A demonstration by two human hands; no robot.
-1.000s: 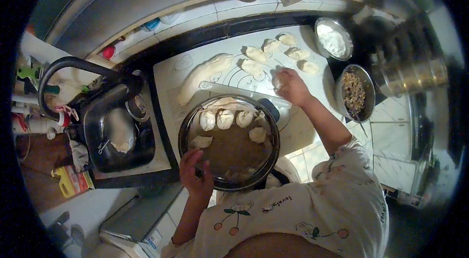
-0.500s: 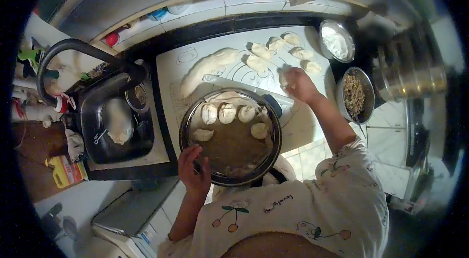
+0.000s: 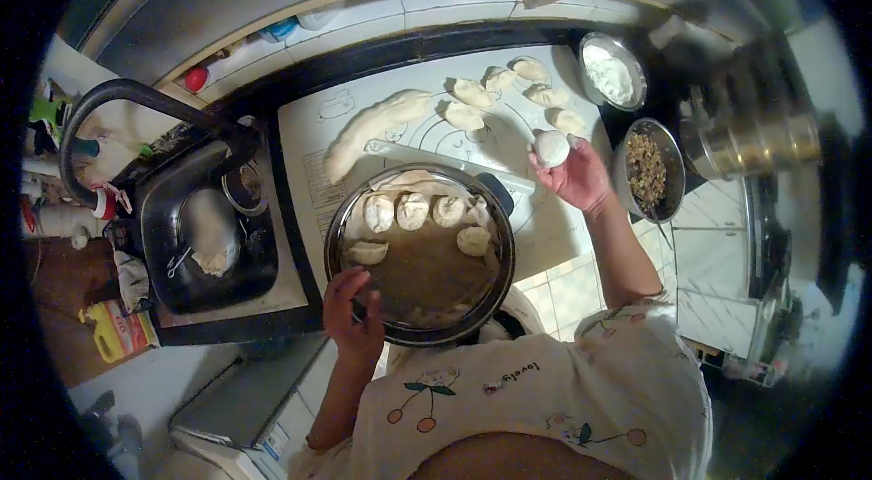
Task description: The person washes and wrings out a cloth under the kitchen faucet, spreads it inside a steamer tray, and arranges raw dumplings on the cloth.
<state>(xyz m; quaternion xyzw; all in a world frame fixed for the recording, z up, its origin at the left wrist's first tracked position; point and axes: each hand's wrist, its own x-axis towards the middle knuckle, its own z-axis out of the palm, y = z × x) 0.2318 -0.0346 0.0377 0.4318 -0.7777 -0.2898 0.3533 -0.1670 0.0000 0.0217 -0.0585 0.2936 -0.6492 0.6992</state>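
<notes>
One round dough piece (image 3: 551, 149) is in the right hand (image 3: 574, 173), held by the fingers, palm turned up, above the white mat (image 3: 309, 139). Six dough pieces (image 3: 465, 116) lie on this mat, beside one long dough roll (image 3: 377, 130). The round pan (image 3: 427, 280) contains five dumplings (image 3: 413, 212) that I can count. At its rim is the left hand (image 3: 352, 312), fingers curved; whether it grips, I cannot tell. Two metal bowls (image 3: 679, 180) stand at the right.

A round pan (image 3: 427, 278) lies between left hand (image 3: 356, 321) and right hand (image 3: 578, 178); dumplings (image 3: 547, 96) lie beyond the latter, the filling bowl (image 3: 674, 175) right of both, the sink (image 3: 256, 253) left.
</notes>
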